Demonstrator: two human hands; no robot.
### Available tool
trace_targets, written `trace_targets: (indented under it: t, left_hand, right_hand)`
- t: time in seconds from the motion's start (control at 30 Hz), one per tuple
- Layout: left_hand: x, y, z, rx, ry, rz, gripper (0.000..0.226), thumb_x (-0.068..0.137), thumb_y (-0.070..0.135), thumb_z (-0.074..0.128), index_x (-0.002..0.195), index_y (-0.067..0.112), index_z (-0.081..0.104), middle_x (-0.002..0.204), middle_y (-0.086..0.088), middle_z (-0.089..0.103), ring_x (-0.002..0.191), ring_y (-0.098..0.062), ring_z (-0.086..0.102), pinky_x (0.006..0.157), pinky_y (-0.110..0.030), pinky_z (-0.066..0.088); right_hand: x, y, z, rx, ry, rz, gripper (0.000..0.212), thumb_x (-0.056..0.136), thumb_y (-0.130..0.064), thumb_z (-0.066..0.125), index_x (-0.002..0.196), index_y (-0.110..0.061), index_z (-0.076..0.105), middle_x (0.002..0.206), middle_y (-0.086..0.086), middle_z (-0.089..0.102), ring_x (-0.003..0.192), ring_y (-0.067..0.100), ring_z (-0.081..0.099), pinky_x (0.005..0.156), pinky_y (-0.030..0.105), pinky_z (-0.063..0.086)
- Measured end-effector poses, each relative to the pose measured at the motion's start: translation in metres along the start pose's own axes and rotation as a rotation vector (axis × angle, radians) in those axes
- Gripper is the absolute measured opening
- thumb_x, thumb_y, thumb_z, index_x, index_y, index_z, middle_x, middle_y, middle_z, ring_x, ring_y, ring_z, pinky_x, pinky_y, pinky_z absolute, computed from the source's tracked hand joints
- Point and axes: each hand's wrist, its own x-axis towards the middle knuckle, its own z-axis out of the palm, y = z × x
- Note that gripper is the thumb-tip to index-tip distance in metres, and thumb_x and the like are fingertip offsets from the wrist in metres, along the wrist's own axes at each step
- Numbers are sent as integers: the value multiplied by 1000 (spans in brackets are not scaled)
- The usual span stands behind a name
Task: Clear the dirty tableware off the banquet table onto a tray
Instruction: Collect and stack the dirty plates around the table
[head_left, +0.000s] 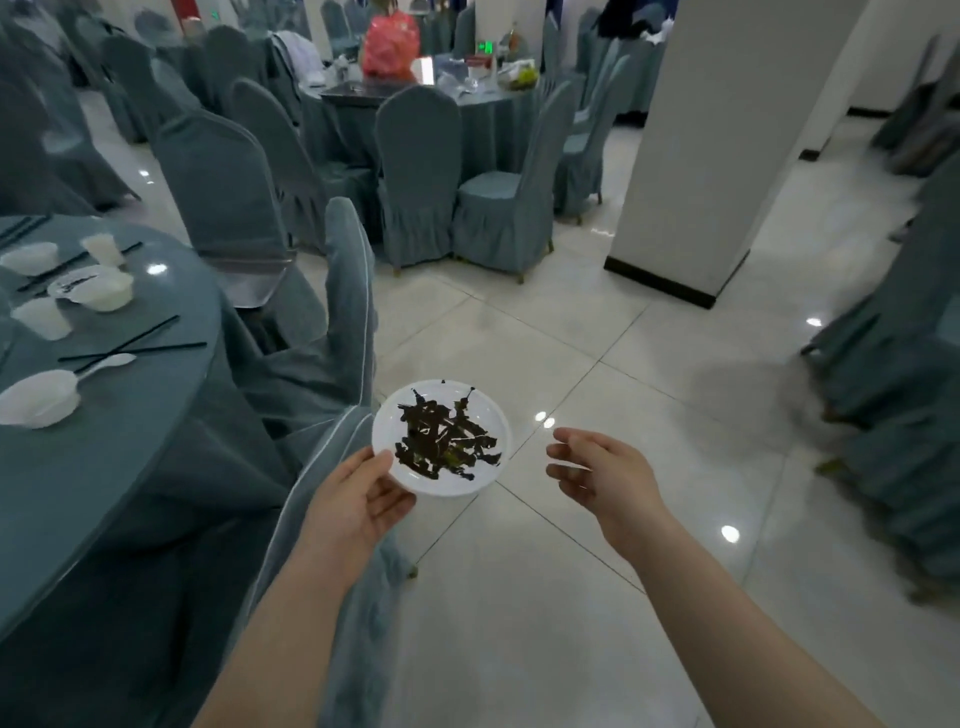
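My left hand (358, 499) grips the near rim of a small white plate (395, 415) smeared with dark food scraps, held level over the floor beside a chair. To the right of the plate, my right hand (602, 473) hovers with fingers loosely apart, holding nothing and not touching the plate. On the round banquet table (130, 395) at the left lie a white bowl with a spoon (39, 397), another white bowl (104, 291), small white cups (41, 318), and black chopsticks (130, 348). No tray is in view.
Blue-covered chairs (343, 312) stand against the table just left of the plate. Another laid table with a red bag (389, 44) stands at the back. A white pillar (727, 130) rises at the right, with more covered chairs (893, 338) beyond. Glossy tiled floor (571, 338) lies ahead.
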Motion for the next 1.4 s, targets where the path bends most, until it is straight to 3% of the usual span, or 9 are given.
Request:
trace_targets:
  t: [0.17, 0.4, 0.6, 0.77, 0.9, 1.07, 1.2, 1.3, 1.4]
  left_hand:
    - [61, 4, 46, -37, 39, -13, 20, 91, 16, 57, 111, 14, 61, 90, -6, 72, 79, -18, 67, 61, -27, 57]
    - [182, 30, 98, -83, 40, -2, 26, 89, 19, 61, 115, 14, 61, 91, -5, 74, 80, -17, 71, 64, -28, 55]
    - [286, 80, 142, -129, 54, -3, 30, 89, 17, 62, 118, 14, 60, 89, -5, 75, 76, -15, 72, 58, -25, 56]
    - [353, 145, 172, -153, 114, 72, 17, 91, 16, 59, 108, 14, 61, 89, -5, 74, 78, -16, 71, 60, -26, 56]
    - [417, 190, 189, -176, 182, 162, 17, 92, 18, 57, 108, 13, 60, 96, -6, 74, 86, -18, 71, 64, -27, 56]
    - [494, 230, 199, -282, 352, 222, 11, 93, 16, 55, 101, 13, 62, 80, -4, 72, 69, -14, 68, 52, -21, 55]
    - [533, 260, 188, -340, 494, 303, 11, 94, 14, 52, 98, 16, 62, 74, -1, 73, 70, -14, 68, 51, -21, 55]
    - [548, 282, 164, -367, 597, 380, 11, 94, 12, 51, 98, 14, 61, 75, -2, 74, 65, -12, 71, 55, -23, 58]
    - [559, 296, 128, -407, 731, 416, 14, 94, 15, 51, 104, 14, 62, 87, -4, 75, 80, -15, 72, 65, -32, 60]
  right_hand:
    - [60, -32, -26, -46, -1, -18, 21, 95, -12, 50, 96, -14, 71, 85, 1, 73, 74, 17, 68, 71, 27, 51]
    - [188, -94, -13, -105, -27, -45, 20, 95, -11, 50, 96, -14, 70, 85, 0, 72, 75, 17, 67, 72, 27, 50]
    - [294, -151, 13, -132, -79, -42, 20, 96, -14, 51, 100, -15, 70, 96, 4, 74, 79, 18, 69, 74, 28, 52]
    - [376, -212, 44, -156, -147, -60, 18, 96, -15, 52, 101, -16, 69, 93, 1, 74, 81, 18, 70, 76, 30, 54]
    - [463, -263, 82, -202, -227, -105, 18, 97, -15, 52, 100, -17, 69, 94, 1, 74, 84, 18, 71, 73, 29, 56]
    - [574, -312, 144, -252, -417, -120, 18, 96, -16, 52, 98, -18, 70, 91, 0, 75, 79, 16, 70, 81, 33, 55]
    - [650, -336, 212, -308, -584, -81, 17, 96, -16, 52, 101, -18, 69, 89, -1, 75, 77, 14, 69, 72, 27, 53]
    - [685, -343, 275, -350, -677, -47, 17, 97, -17, 52, 101, -18, 69, 91, 0, 75, 81, 16, 70, 70, 27, 52]
    - [708, -337, 337, -391, -791, 2, 18, 97, -16, 51, 103, -15, 68, 93, 1, 74, 85, 19, 70, 73, 29, 54]
